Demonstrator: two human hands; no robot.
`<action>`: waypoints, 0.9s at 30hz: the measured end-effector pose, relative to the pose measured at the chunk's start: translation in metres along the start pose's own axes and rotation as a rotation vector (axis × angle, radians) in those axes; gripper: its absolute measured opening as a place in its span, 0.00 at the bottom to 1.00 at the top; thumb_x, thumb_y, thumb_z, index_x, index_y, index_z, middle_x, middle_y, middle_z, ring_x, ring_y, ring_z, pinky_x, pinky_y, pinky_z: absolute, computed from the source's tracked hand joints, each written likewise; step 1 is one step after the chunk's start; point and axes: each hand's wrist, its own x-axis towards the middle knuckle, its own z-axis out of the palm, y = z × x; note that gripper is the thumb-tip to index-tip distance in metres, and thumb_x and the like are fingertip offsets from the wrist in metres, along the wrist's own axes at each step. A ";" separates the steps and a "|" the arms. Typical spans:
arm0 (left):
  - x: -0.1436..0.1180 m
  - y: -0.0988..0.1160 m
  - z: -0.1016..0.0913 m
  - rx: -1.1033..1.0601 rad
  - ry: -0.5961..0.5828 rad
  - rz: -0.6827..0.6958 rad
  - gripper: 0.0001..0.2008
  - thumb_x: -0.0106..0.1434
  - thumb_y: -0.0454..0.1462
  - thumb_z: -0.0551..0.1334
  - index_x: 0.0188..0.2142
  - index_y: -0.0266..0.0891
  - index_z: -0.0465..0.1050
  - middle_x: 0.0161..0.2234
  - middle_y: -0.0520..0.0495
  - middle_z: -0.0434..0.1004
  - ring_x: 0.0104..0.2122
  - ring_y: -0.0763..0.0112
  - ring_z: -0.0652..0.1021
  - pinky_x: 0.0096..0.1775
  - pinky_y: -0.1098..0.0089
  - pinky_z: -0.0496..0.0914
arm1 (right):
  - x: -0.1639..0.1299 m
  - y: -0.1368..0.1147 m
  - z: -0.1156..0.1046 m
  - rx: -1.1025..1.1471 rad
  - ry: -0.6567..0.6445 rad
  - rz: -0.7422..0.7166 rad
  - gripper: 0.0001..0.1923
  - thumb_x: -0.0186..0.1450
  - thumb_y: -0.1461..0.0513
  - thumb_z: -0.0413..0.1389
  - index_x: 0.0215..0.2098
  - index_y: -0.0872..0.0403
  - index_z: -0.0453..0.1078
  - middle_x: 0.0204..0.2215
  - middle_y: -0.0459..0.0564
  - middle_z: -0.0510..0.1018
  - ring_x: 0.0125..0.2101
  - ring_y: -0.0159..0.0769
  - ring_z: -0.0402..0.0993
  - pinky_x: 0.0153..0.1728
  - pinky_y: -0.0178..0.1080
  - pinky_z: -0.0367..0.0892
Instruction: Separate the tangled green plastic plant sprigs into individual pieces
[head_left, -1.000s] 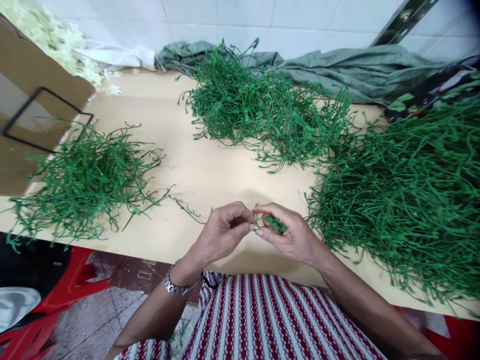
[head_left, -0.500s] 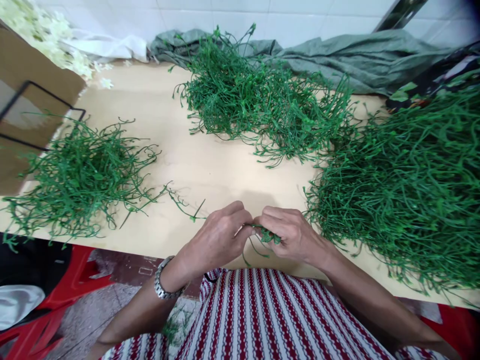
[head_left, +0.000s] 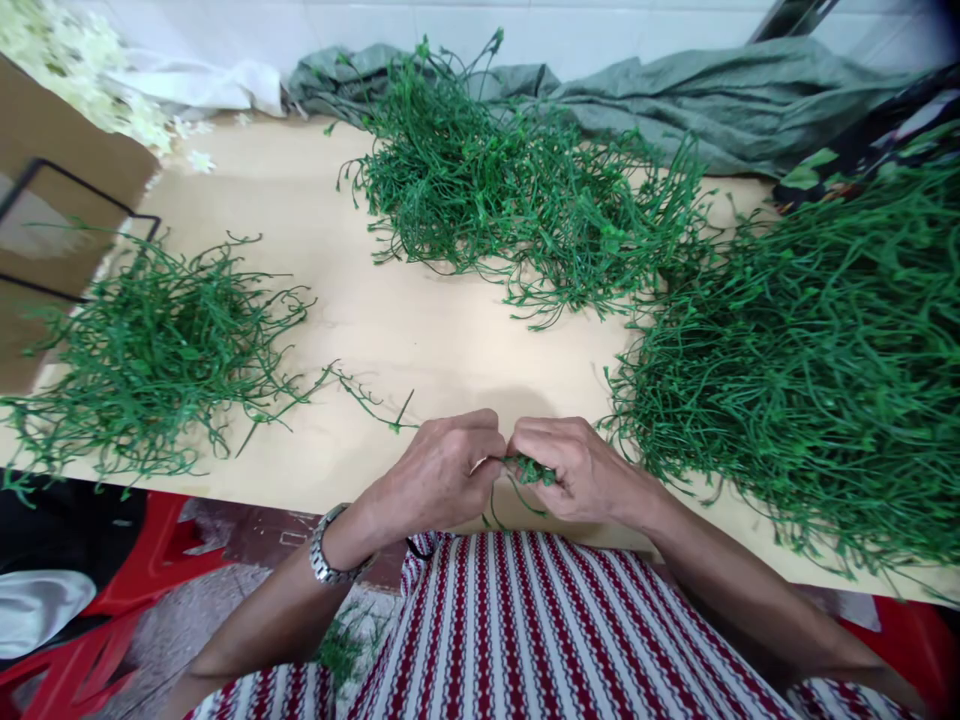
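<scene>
A small green plastic sprig (head_left: 529,470), thin-stemmed with tiny leaf nubs, sits at the near edge of the counter (head_left: 420,340), pinched between both hands. The left hand (head_left: 442,472) has its grip curled tight on one end; the right hand (head_left: 581,470) is closed around the rest. Heaps of like stems lie left (head_left: 150,350), behind (head_left: 510,200) and right (head_left: 810,350). No writing is readable.

We are finding no readable text, label, brand, number or sign anywhere in this view. We are seeing a black outlined rectangle printed on the brown cardboard box (head_left: 52,240), but it carries no letters, and the silver metal wristwatch (head_left: 324,553) is showing no legible face.
</scene>
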 end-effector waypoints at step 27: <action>0.003 -0.006 -0.007 -0.281 0.013 -0.002 0.09 0.55 0.25 0.54 0.24 0.31 0.71 0.23 0.51 0.64 0.23 0.78 0.65 0.27 0.74 0.59 | -0.001 -0.002 -0.009 0.164 0.007 0.032 0.04 0.57 0.70 0.49 0.29 0.56 0.61 0.24 0.44 0.62 0.25 0.28 0.57 0.26 0.32 0.53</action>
